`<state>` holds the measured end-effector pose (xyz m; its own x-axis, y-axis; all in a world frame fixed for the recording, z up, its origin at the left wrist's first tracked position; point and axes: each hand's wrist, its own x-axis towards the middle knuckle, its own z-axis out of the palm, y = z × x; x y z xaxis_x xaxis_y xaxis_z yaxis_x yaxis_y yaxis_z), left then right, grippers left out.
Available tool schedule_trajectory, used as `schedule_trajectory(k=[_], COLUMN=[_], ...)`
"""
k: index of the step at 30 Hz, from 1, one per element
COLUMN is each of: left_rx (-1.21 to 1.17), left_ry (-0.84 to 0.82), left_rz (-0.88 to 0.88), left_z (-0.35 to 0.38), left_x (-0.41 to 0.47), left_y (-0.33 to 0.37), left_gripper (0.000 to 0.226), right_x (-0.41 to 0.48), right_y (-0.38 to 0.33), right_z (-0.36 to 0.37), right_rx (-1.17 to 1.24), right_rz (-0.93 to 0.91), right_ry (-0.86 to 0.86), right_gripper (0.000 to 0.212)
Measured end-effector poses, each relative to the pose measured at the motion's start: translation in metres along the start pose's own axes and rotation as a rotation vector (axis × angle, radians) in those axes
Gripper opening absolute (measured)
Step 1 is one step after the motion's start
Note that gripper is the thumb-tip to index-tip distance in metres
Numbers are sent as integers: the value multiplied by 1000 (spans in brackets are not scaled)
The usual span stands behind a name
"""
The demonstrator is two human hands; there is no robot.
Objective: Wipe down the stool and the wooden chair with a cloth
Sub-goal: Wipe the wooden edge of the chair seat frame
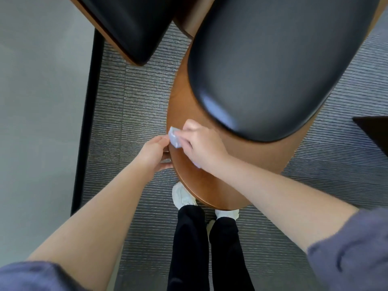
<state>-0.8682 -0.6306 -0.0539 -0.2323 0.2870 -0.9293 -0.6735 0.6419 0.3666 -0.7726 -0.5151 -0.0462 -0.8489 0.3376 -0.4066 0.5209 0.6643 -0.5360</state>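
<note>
Head view, mid-frame: right hand (202,144) pinches pale cloth (173,139) onto the wooden chair (210,185) rim; left hand (154,153) grips that edge, likely steadying it.

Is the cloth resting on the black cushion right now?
No, the right hand holds the cloth on the wooden shell, apart from the cushion.

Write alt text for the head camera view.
A person's right hand presses a pale blue cloth onto the wooden chair, while the left hand grips its edge. The chair's black cushion, grey carpet and white shoes also show.
</note>
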Motion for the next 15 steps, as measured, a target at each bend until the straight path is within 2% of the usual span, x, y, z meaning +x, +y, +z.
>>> schedule_trajectory(k=[1,4,5,8,9,12,13,15], left_rx=[-21,-42,-18,95,135,263,308,400], left_ry=[15,92,105,129,145,208,225,255], left_rz=[-15,-55,-50,-15,-6,18,30,66], left_z=[3,11,14,21,23,30,34,40], left_x=[-3,-8,-9,-15,-17,-29,-34,-41], left_y=[2,5,6,7,6,6,6,4], left_gripper=[25,22,20,19,23,47,55,63], right_x=[-14,-36,-43,-73,-81,-89,-95,-110], right_y=[7,28,23,-10,-6,33,39,30], right_z=[0,-8,-9,-9,-12,-25,-27,-29], right_rx=[17,63,85,116,117,113,123,138], right_rz=[-13,220,199,-51,-39,265,278,127], right_ry=[15,160,158,1,-4,136,138,64], right_gripper=[21,25,24,28,29,22,23,25])
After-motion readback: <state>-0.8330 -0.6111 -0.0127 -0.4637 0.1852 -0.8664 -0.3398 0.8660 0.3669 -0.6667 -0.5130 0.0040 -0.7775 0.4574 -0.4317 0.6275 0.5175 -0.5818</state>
